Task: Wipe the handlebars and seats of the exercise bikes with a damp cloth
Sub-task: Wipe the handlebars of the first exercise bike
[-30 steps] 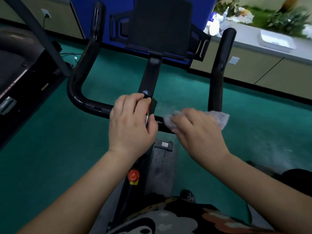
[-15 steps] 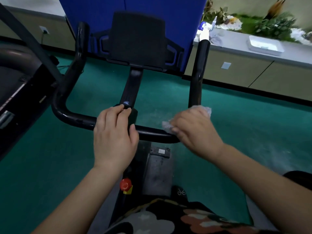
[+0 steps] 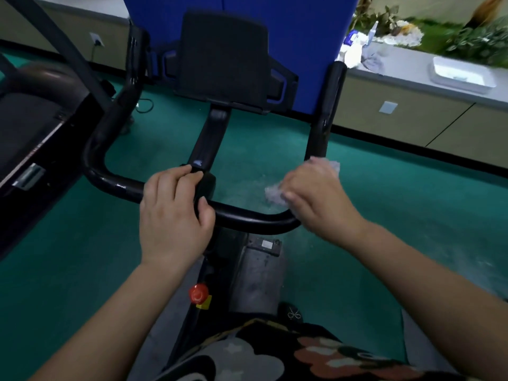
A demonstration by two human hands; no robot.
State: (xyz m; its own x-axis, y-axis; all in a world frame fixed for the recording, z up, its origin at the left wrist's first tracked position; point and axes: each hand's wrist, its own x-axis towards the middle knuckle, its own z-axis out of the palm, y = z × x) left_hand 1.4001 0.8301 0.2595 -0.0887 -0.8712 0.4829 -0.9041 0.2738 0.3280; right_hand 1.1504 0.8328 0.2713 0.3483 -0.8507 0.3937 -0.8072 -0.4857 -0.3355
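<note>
Currently: right hand (image 3: pixel 320 198) gripping damp cloth (image 3: pixel 273 195) at handlebar (image 3: pixel 247 220) bend, risking slipping off; left hand (image 3: pixel 173 213) clasping the bar.

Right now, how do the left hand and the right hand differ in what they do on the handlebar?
The left hand grips the handlebar bare, next to the centre post; the right hand presses a pale cloth on the bend at the bar's right end. The left hand looks sharp, while the right hand is slightly blurred. Both hands lie palm down on the same black bar.
</note>
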